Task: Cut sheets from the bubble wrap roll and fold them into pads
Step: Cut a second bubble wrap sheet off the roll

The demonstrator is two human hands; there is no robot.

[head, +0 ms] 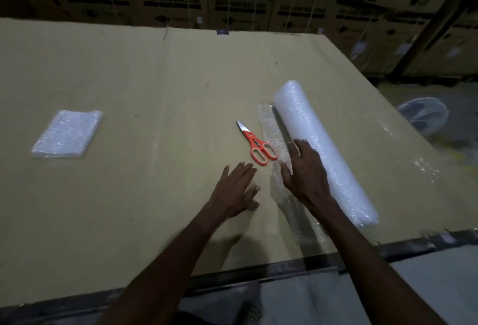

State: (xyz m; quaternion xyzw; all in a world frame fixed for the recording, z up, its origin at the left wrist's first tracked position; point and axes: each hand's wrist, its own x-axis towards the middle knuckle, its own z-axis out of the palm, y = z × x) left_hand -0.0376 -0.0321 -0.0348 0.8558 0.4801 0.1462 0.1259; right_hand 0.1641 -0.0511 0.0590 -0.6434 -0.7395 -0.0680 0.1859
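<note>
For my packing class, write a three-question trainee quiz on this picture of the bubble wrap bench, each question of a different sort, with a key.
1. True or false: the scissors are in the left hand.
2. Which thing does the right hand rest against? A) the bubble wrap roll B) the folded pad C) the scissors
3. Fill in: the loose edge of wrap lies flat between the roll and the ____.

Key
1. False: they lie on the cardboard-covered table, and the left hand is open, holding nothing.
2. A
3. scissors
</note>
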